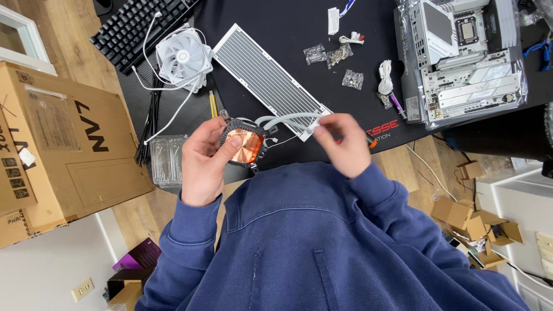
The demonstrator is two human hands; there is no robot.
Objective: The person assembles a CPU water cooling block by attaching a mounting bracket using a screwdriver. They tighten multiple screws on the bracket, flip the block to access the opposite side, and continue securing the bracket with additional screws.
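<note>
The pump block (244, 145) shows a polished copper plate, glossy and smooth, ringed by dark matt plastic. Its hoses (282, 122) look like pale grey rubber with a dull finish. The radiator (268, 80) is white-painted metal, finely ribbed. The fan (184, 57) is white plastic (slightly shiny). Underneath, the surface (75, 29) is grained wood beneath a black matt mat (288, 29); the box (63, 144) is plain brown cardboard.

The person wears a navy-blue fleece sweatshirt (322, 242) with long sleeves that end in ribbed cuffs at the wrists. Two short vertical seams (like dart lines) run down the fabric, and a curved seam crosses it. Both hands are bare, without gloves, rings or watch.
</note>
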